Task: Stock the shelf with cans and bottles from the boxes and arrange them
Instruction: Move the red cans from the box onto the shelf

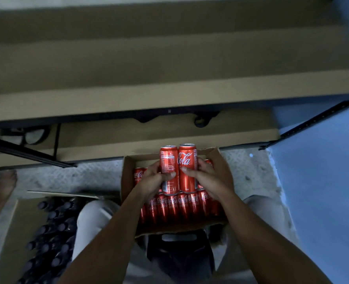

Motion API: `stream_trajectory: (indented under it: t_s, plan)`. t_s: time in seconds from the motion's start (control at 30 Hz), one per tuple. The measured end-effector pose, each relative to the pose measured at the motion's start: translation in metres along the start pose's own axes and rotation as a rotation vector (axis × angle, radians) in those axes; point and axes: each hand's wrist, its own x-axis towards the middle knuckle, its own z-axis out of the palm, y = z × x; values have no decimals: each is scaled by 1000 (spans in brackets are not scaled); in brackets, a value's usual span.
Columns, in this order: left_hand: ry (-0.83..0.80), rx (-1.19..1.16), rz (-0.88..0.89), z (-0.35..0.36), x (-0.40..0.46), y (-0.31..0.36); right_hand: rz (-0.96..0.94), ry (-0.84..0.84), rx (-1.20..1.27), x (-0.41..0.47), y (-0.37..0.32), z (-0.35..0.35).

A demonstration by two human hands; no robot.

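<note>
Gripping two red cans side by side, left hand (pixel 153 179) on left can (pixel 169 169), right hand (pixel 207 177) on right can (pixel 187 167), above the can box (pixel 222 171).

Two red cans held side by side above an open box of cans.

The left hand (pixel 156 179) grips the left can (pixel 169 169) and the right hand (pixel 207 177) grips the right can (pixel 187 168), the two cans upright and touching over the cardboard box (pixel 220 160), where more red cans (pixel 181 203) stand in rows. Wooden shelf boards (pixel 169 99) lie beyond; a second box of dark bottles (pixel 53 232) sits at lower left.
</note>
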Motion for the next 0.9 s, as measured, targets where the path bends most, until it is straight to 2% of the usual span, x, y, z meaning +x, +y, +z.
stream_trajectory:
  t_s: [0.17, 0.43, 0.57, 0.9]
  plan:
    - [16, 68, 32, 20, -78, 62, -44, -3, -61, -76, -76, 12]
    - [3, 88, 176, 41, -187, 165, -125, -9, -162, -166, -188, 33]
    - [-53, 103, 272, 47, -233, 213, -238, -44, -135, -205, -242, 49]
    - [-35, 257, 655, 66, -322, 333, -602, -64, -181, -272, -356, 68]
